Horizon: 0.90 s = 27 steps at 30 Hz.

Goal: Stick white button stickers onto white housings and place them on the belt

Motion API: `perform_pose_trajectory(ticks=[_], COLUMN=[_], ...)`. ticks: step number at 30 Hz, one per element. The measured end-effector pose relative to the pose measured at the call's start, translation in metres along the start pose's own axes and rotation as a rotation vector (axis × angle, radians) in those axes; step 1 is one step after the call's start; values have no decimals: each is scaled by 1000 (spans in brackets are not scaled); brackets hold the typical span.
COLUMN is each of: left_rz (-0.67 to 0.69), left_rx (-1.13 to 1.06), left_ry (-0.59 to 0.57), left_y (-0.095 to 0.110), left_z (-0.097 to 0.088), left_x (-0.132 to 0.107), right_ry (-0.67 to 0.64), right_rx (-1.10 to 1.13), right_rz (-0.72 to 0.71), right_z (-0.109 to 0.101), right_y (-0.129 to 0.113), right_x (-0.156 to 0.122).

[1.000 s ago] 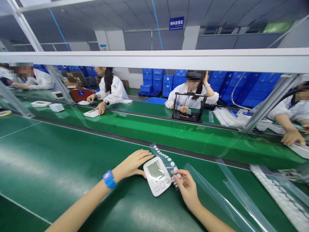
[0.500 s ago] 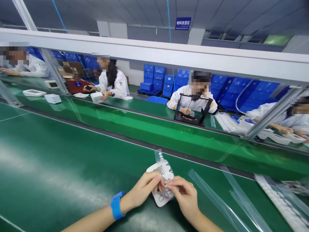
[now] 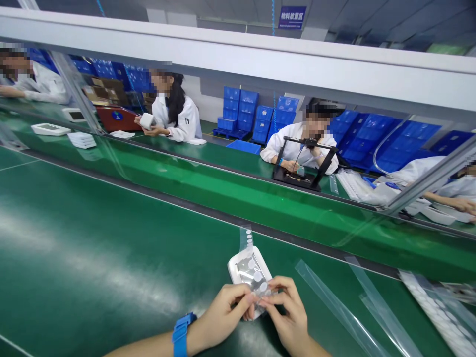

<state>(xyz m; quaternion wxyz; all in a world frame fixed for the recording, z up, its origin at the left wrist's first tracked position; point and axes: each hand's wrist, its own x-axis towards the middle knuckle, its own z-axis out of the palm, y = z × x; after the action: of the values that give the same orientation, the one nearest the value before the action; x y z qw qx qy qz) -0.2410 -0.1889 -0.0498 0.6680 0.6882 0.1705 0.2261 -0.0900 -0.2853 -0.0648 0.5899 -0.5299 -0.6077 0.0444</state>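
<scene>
A white plastic housing [image 3: 233, 271] with a grey window lies on the green bench in front of me. Across it runs a clear strip of round white stickers [image 3: 246, 239], its far end reaching past the housing. My left hand [image 3: 232, 312], with a blue wrist strap [image 3: 181, 334], pinches the strip near the housing's close end. Close beside it, my right hand [image 3: 288, 310] has thumb and fingers pressed together on the same strip. The fingertips cover the near part of the housing, and the exact grip point is hidden.
Clear film strips [image 3: 334, 302] lie to the right, by a longer sheet of white stickers [image 3: 435, 312]. Beyond a clear green-tinted barrier [image 3: 208, 186], several co-workers in white coats sit with white housings and a black frame stand [image 3: 297, 183]. A metal post [image 3: 427, 181] rises at right.
Both hands have moved slightly toward me along the housing, uncovering more of its window with the strip over it. Across the barrier, a co-worker has raised a white part. My view has shifted a little.
</scene>
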Motion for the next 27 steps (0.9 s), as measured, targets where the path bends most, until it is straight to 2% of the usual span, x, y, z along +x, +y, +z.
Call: perform_pose_trajectory(ticks=[3,12,21,23,25,27], left_rz=[-19,-212,-190,-200,-170,-88], left_rx=[-16,-400,-238,-229,-191,-116], left_ry=[-9,-20,-51,-11,82,195], left_y=[1,-12,-1,-3,-4,-2], left_z=[1,8,-1,-7,-18,-33], left_x=[0,2,6,9,13,18], right_ry=[25,34,-21,-32,-40,-58], right_rx=[-57,-110,-145,-141,-135,-130], right_rz=[-10,-39,-30,-66,-68,18], right_z=[1,-1,3,2,1,0], right_y=[1,0,-1,-2,-4,-5], right_x=[-2,-3,-1,-3,-5,-8])
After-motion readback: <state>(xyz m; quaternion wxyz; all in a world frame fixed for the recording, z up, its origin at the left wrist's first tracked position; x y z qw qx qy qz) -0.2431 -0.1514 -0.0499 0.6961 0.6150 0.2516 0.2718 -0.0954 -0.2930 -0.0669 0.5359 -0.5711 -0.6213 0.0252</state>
